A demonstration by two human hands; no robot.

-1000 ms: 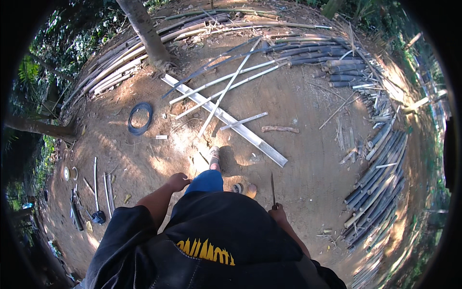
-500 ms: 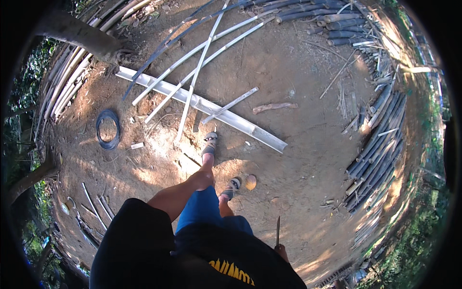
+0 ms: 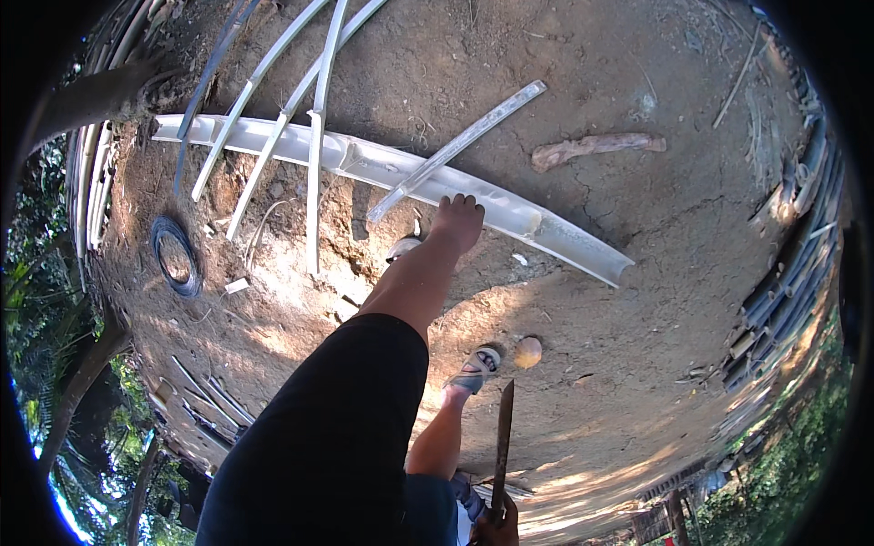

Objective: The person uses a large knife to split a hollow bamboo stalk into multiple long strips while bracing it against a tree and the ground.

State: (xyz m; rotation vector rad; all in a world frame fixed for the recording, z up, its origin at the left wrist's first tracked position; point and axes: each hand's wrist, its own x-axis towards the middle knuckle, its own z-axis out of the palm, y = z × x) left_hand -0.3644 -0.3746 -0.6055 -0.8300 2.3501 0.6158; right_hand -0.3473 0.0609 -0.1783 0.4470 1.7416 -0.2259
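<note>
Pale half-round trough (image 3: 387,162) lies lengthwise on bare ground (image 3: 628,355), a narrow strip (image 3: 487,126) across it. Left grip (image 3: 460,221) at its near edge; cannot tell whether clasping. Right grip (image 3: 496,525), lower, clenched round a long blade (image 3: 503,441). Dark coil (image 3: 188,288) well left.

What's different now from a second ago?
The left hand has moved forward from beside the leg to the pale, split trough-like pole; whether it touches the pole is unclear. The camera view has shifted too. Nothing has visibly been let go: the right hand still grips the long blade. The pole and the dark coil appear to lie where they were.
</note>
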